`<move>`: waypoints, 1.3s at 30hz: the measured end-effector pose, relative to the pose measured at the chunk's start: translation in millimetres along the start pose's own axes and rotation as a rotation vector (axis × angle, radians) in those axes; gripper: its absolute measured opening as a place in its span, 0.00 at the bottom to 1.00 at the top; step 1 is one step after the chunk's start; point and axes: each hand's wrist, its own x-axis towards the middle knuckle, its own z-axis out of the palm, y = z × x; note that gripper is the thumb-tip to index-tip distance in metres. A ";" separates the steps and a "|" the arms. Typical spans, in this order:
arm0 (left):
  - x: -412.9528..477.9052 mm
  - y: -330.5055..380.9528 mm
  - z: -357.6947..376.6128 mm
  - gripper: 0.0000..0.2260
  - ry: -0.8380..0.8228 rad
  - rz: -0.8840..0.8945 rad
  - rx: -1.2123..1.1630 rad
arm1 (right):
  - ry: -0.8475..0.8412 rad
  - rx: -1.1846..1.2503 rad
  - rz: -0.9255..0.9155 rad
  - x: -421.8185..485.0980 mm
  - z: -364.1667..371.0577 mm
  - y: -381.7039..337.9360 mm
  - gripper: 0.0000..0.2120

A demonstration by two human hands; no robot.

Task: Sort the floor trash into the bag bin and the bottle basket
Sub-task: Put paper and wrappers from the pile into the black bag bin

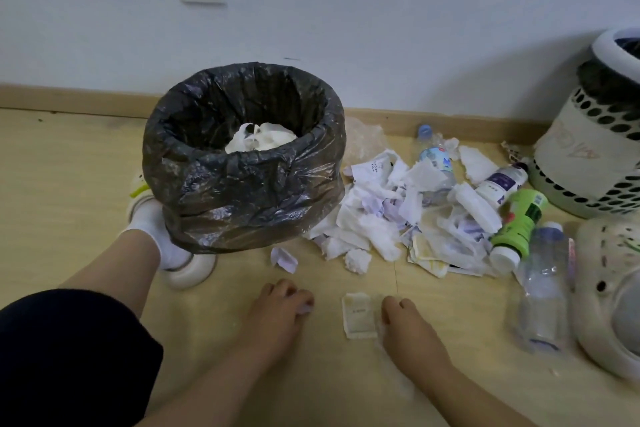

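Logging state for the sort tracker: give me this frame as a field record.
bin: bag-lined, tissue inside
basket: far right, contents hidden
pile: papers on floor, right of bin
unsorted: green bottle, white bottle, back clear bottle, front clear bottle, all on floor
left grip: pinches scrap
right grip: on floor beside slip, hold unclear
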 end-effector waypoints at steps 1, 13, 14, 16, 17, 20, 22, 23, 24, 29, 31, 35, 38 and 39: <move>2.0 -0.7 3.1 0.14 0.015 0.011 -0.034 | 0.033 0.007 0.014 4.6 -2.3 3.2 0.06; 25.0 -8.6 -9.2 0.08 0.426 -0.076 -0.207 | 0.364 -0.154 -0.317 18.5 5.3 -37.4 0.10; 28.2 -9.7 -12.6 0.09 0.444 -0.056 -0.138 | 0.311 -0.152 -0.330 19.3 11.4 -36.2 0.15; 36.0 -13.0 -18.4 0.09 0.297 -0.070 -0.061 | 0.219 -0.136 -0.320 20.1 22.8 -31.0 0.22; 39.6 -16.3 -19.6 0.06 0.217 -0.086 -0.065 | 0.216 -0.145 -0.319 21.0 27.0 -27.7 0.23; 43.5 -27.5 -14.5 0.08 0.077 -0.035 -0.139 | 0.213 -0.107 -0.322 22.1 27.7 -22.4 0.26; 40.1 -24.0 -8.9 0.05 0.102 -0.023 -0.095 | 0.216 -0.095 -0.313 23.4 25.7 -17.7 0.26; 37.8 -20.1 -6.5 0.06 0.129 -0.045 -0.064 | 0.224 -0.107 -0.325 24.6 25.5 -14.3 0.27; 35.7 -15.7 -3.8 0.08 0.146 -0.073 -0.046 | 0.217 -0.124 -0.318 24.0 21.7 -11.8 0.28; 35.4 16.0 4.2 0.11 0.045 -0.022 0.107 | 0.221 -0.098 -0.256 18.7 19.7 -0.8 0.28; 35.5 25.3 4.0 0.10 0.008 -0.014 0.102 | 0.192 -0.133 -0.234 13.4 7.5 0.4 0.25; 37.1 47.1 -2.5 0.08 -0.053 -0.077 -0.153 | 0.247 -0.127 -0.213 7.3 -0.7 12.0 0.19; 40.1 76.0 -16.2 0.13 -0.181 -0.217 -0.515 | 0.326 0.231 -0.072 4.4 -10.1 14.9 0.18; 41.4 85.5 -21.8 0.13 -0.239 -0.287 -0.746 | 0.321 0.445 0.008 7.8 -16.4 13.5 0.17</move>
